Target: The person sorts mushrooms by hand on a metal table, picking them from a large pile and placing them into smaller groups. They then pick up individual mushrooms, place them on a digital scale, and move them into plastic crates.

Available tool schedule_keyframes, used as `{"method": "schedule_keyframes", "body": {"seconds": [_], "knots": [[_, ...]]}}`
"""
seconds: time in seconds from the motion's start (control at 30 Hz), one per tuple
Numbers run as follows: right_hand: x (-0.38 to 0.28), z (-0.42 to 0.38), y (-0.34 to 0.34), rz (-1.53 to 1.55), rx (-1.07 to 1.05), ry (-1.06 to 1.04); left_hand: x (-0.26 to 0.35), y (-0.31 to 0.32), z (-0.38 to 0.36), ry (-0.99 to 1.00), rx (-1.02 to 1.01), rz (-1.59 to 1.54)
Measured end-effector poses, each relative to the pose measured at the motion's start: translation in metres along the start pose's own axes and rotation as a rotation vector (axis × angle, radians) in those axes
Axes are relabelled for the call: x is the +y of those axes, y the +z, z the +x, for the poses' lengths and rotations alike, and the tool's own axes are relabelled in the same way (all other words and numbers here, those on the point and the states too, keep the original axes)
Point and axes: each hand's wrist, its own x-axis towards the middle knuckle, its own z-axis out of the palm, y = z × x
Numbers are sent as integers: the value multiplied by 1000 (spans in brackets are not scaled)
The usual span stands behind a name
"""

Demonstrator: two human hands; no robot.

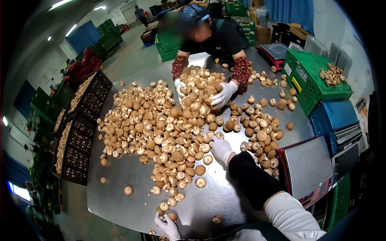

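Brown-capped mushrooms [148, 124] lie in a broad heap on the metal table. My right hand [221, 149], in a white glove, reaches to the heap's right side, fingers stretched out and touching mushrooms there; some fingertips are partly hidden. At the near table edge is my left hand [168, 227], also gloved, with its fingers apart beside a mushroom [172, 217]; no firm grip on it shows. Across the table, a co-worker's two gloved hands [223, 95] gather a pile of mushrooms [201, 86].
A smaller mushroom group [261, 136] lies right of my right hand. A red scale [309, 166] stands at the right edge, near a blue box [333, 118] and a green crate [309, 78]. Black crates [76, 150] of mushrooms line the left side.
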Motion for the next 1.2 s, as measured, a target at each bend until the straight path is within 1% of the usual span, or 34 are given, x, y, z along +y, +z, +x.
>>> {"method": "schedule_keyframes", "body": {"seconds": [0.07,0.13,0.17,0.2,0.27,0.33,0.4,0.43,0.47,0.5,0.53,0.57,0.6,0.63,0.67,0.7,0.73,0.77,0.8,0.83,0.87,0.9,0.93,0.97,1.0,1.03,1.07,1.1,1.13,1.17,1.2], "knots": [[6,-4,-3,17,-39,-10,-4,2,1,-10,2,-34],[-1,-23,-25,89,-20,101,-4,4,1,-1,26,20],[-4,-35,-32,92,-43,131,-1,4,0,-1,11,-2],[-8,-43,-39,93,-218,221,-5,5,-1,-3,6,-4],[-7,-64,-24,20,-168,174,-14,9,1,49,38,-11],[-2,-66,-17,13,-141,173,-6,11,2,55,30,10],[7,-64,-9,72,-84,192,-9,11,7,99,111,-105],[10,-62,-4,118,-41,195,-3,3,8,110,102,-105],[12,-63,3,122,-33,206,3,-8,8,-70,79,-253],[11,-67,12,375,5,194,7,-16,12,-253,56,-397],[8,-72,20,627,46,175,-32,-26,24,-313,97,-433],[-12,-81,25,727,66,177,-40,-38,29,-293,145,-471],[-46,-97,-2,1058,-67,163,-44,-49,30,-278,194,-508],[-68,-113,6,1121,-178,43,-55,-62,32,-160,156,-387],[-92,-133,38,1237,-261,-128,-62,-74,37,-44,118,-265],[-122,-151,13,1215,-442,-279,-50,-87,42,-269,89,-364],[-150,-170,19,1336,-464,-429,-33,-94,40,-268,84,-355],[-167,-176,7,1364,-618,-684,-15,-99,39,-300,26,-434],[-179,-193,3,1296,-439,-763,-6,-103,38,-332,-35,-512],[-179,-199,1,1138,-533,-764,-8,-104,37,-222,-10,-477],[-175,-203,-1,978,-625,-756,-6,-106,37,-223,-21,-466],[-166,-205,-6,988,-622,-740,-2,-106,36,-219,44,-363],[-154,-207,-12,896,-465,-726,-1,-105,35,-215,108,-264],[-140,-210,-19,795,-312,-710,-15,-109,34,-240,110,-266],[-122,-213,-28,782,-295,-638,-33,-114,32,-266,113,-272],[-104,-221,-35,729,-281,-549,-38,-114,30,-293,103,-353],[-89,-231,-42,667,-304,-397,-43,-114,27,-324,95,-432],[-73,-246,-59,604,-226,-225,-59,-118,26,-368,127,-404],[-58,-264,-64,445,-225,-74,-70,-115,26,-377,121,-404],[-42,-277,-76,295,-214,-33,-80,-111,26,-343,187,-415],[-34,-291,-88,162,-237,55,-86,-109,25,-307,254,-424]]}}
